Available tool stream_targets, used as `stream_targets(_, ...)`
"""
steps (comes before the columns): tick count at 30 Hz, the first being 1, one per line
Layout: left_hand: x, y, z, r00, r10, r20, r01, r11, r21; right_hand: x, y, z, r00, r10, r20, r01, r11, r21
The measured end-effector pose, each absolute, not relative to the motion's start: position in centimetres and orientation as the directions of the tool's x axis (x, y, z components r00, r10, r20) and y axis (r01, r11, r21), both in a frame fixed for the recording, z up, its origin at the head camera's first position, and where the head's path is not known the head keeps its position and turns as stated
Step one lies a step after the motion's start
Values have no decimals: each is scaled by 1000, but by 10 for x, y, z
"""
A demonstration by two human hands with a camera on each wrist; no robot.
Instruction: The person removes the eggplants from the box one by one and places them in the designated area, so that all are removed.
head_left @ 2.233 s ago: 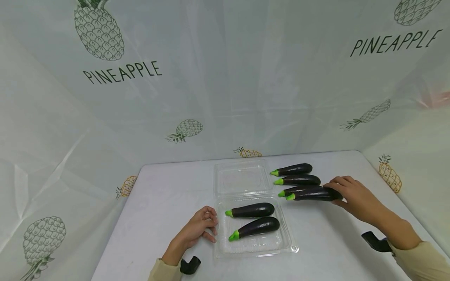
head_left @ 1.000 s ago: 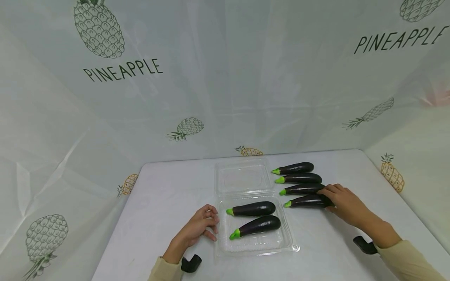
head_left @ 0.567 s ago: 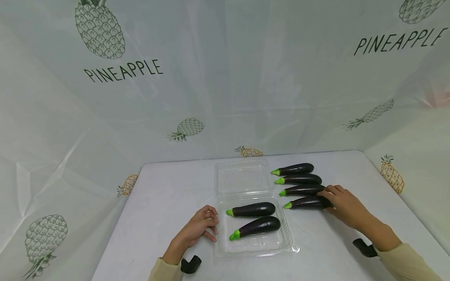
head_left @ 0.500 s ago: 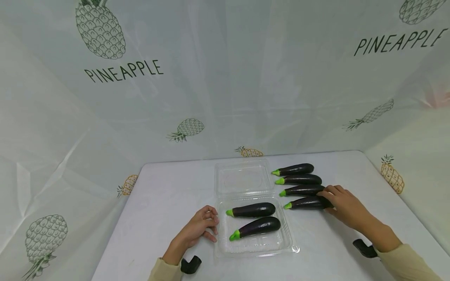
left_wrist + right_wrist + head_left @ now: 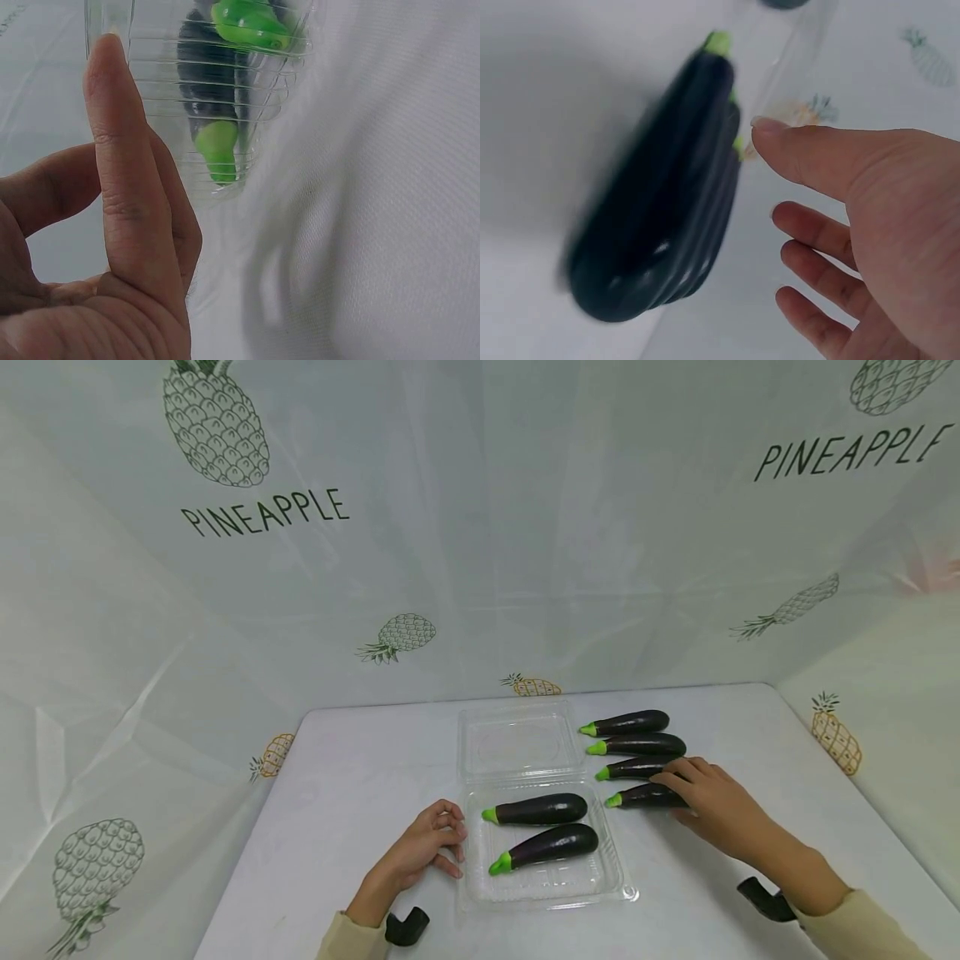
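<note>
My right hand [image 5: 720, 806] is above the body of the nearest eggplant [image 5: 645, 796] in a row of several on the table's right. In the right wrist view its thumb and fingers [image 5: 806, 154] are spread apart, with a gap between them and the dark eggplant [image 5: 656, 187]. Loosely bent, my left hand [image 5: 427, 843] has its fingertips at the left wall of a clear plastic clamshell box [image 5: 551, 887]. Two eggplants [image 5: 543, 808] with green stems lie side by side inside the box. The left wrist view shows a finger [image 5: 124, 150] upright against the box's wall.
The box's clear lid [image 5: 517, 739] lies folded back behind its base. Several eggplants [image 5: 630, 722] lie roughly parallel right of it, stems pointing left. A white cloth covers the table [image 5: 360, 760], and a pineapple-print curtain [image 5: 480, 568] stands behind it.
My right hand laid an eggplant down at the front of the row, let go of it and shifted left over it. My left hand stayed at the box.
</note>
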State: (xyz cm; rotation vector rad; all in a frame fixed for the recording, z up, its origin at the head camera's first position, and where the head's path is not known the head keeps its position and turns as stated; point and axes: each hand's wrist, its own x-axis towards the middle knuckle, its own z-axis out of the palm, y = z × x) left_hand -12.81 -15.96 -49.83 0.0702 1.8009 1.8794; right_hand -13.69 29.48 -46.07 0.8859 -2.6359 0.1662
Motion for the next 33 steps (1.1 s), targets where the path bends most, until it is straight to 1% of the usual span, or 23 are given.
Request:
stream_targets(4,-128,-160,-500,-857,408,-315,-330,34,943,-134,281,-455,-694,-604,393,-647,762,29)
stream_targets(9,-128,-161,-500,-857,412,-311,-325,37,945,-129,260,-447,-675,-637,372,-675,737,37)
stream_targets(17,-128,-161,-500,-856,407,-317,-332,36,943,-123,228,-437,-673,-685,279,-711,703,10)
stream_targets(25,-129,-161,-501,-857,405,-319,-332,41,942,-122,202,-437,-623,-750,222,-767,641,15)
stream_targets(33,-129,-160,-499,-855,408,-321,-334,41,942,-121,182,-438,-596,-796,106,-798,602,36)
